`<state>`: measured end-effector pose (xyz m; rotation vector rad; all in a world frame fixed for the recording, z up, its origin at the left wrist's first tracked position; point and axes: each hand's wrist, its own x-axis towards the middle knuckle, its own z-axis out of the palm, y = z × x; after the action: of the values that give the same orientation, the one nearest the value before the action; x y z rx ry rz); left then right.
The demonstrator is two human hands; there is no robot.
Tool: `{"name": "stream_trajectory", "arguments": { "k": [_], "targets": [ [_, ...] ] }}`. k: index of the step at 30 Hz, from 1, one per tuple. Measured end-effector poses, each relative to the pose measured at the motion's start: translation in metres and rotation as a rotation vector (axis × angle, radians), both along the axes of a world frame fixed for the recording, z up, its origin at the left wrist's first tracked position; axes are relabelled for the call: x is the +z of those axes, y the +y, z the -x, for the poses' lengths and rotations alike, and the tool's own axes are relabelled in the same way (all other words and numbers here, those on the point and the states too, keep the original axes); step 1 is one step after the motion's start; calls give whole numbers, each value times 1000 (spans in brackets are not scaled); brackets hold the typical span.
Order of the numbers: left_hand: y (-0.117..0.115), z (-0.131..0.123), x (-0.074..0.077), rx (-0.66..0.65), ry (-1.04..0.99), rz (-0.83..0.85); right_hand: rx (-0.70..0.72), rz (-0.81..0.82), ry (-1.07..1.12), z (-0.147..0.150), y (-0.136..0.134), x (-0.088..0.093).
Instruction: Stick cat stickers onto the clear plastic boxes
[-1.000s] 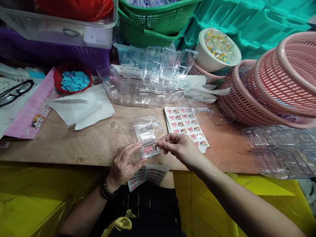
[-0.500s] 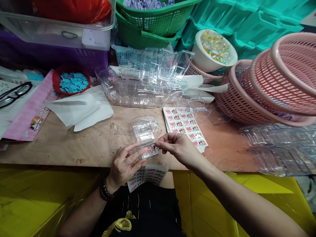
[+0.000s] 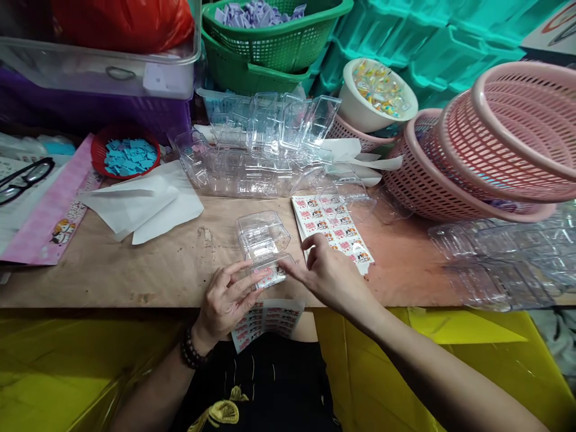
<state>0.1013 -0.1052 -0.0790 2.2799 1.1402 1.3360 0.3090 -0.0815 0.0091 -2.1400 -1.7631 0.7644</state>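
Observation:
An opened clear plastic case (image 3: 263, 234) lies near the table's front edge, a pink cat sticker (image 3: 269, 275) on its near half. My left hand (image 3: 229, 300) holds that near half from the left, fingers lying over its edge and the sticker. My right hand (image 3: 330, 273) is at the case's right side, thumb stretched to the sticker's right end and index finger raised apart, nothing held between them. Just beyond my right hand lie sheets of cat stickers (image 3: 344, 231). Another sticker sheet (image 3: 270, 321) rests on my lap below the table edge.
Clear plastic cases (image 3: 252, 168) are piled at the back centre, more (image 3: 508, 258) at the right. Pink baskets (image 3: 454, 174) stand back right, beside a white bowl (image 3: 348, 96). At the left are backing papers (image 3: 157, 210), a red basket (image 3: 96, 159) and glasses (image 3: 27, 177).
My right hand's thumb and index finger have parted, with the index finger lifted and the thumb at the sticker. My left hand stays on the case. The whole view has shifted slightly.

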Motion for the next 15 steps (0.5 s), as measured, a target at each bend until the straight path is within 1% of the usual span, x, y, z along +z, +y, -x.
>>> {"name": "stream_trajectory", "arguments": {
  "k": [1, 3, 6, 8, 10, 12, 14, 15],
  "targets": [
    [0, 0, 0, 2, -4, -3, -36, -7, 4, -1, -1, -2],
    [1, -1, 0, 13, -10, -5, -67, 26, 88, -1, -4, -8],
    [1, -3, -3, 39, -14, 0, -12, 113, 311, -4, -6, -19],
    [0, -3, -4, 40, -39, 16, -18, 115, 461, -11, -9, -20],
    [-2, -2, -2, 22, -72, 39, -58, 115, 575, -21, -14, -17],
    [-7, 1, 4, 13, -102, 57, -37, 163, 606, -30, -24, -15],
    [-13, 9, 12, 38, -131, 67, 62, 193, 526, -33, -37, -18],
    [-16, 15, 15, 53, -156, 66, 108, 170, 451, -32, -44, -22]
  ]
}}
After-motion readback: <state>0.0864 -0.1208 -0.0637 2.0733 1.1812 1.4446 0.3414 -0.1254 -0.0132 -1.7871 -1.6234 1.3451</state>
